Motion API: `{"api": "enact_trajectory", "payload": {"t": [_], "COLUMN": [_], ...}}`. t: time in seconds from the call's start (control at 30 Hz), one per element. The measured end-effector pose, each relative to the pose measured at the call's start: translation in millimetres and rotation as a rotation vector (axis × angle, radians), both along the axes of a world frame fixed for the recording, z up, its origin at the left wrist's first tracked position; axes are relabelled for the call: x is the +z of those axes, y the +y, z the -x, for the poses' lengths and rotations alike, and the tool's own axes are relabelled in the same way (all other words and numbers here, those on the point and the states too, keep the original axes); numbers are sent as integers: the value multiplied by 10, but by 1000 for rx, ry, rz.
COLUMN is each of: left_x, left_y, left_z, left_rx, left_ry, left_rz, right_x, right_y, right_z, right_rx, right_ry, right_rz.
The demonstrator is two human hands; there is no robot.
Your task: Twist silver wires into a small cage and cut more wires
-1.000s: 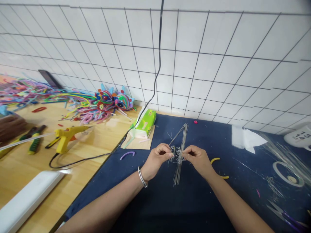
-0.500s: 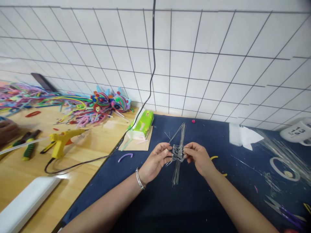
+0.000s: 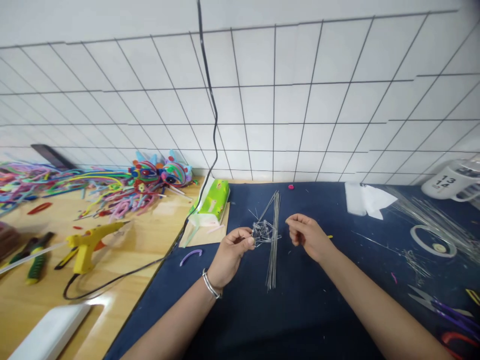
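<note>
My left hand pinches a tangled bunch of bent silver wires between thumb and fingers. Just right of that bunch, a bundle of long straight wires lies on the dark blue mat, and the bent ones overlap its edge. My right hand is to the right of the bundle, apart from it, thumb and forefinger pressed together. Whether a thin wire is between those fingertips I cannot make out.
At left, a yellow glue gun, pliers and colourful pipe cleaners lie on the wooden table, a co-worker's hand at its edge. A tissue pack sits behind. Right: scissors, tape roll, more wires, mug.
My right hand has come off the bent wires and moved right. My left hand still holds them, now slightly left on the mat. The whole view has shifted a little.
</note>
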State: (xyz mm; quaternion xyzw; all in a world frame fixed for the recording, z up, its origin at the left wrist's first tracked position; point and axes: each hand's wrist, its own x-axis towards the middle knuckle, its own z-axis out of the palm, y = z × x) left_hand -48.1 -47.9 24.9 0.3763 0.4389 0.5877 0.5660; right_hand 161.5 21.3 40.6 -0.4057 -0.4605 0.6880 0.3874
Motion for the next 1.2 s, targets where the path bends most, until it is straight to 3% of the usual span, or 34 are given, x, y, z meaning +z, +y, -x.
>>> {"api": "enact_trajectory", "payload": {"t": [0.17,0.3,0.43,0.6,0.93,1.2], "left_x": [33,31,21,10,30,44], "left_y": [26,-8,-46,-40,31,30], "left_z": [33,-36,-86,-67,47,62], "left_rx": [-5,-57,-126,-149,-57,-41], "left_ry": [-119,-104,-50,-69,-142,-113], "left_rz": [22,12,-15,-13,-23,-33], "right_x": [100,93,71,80,-11,28], "right_y": [-5,-126,-208,-193,-32,-12], "right_z": [-27,87,152,115,5,-22], "right_rx": [36,181,216,263,235,239], "right_ry": [-68,-98,-147,-174,-22,-126], "right_rz": [-136,-227,-290,-276,-203,-268]}}
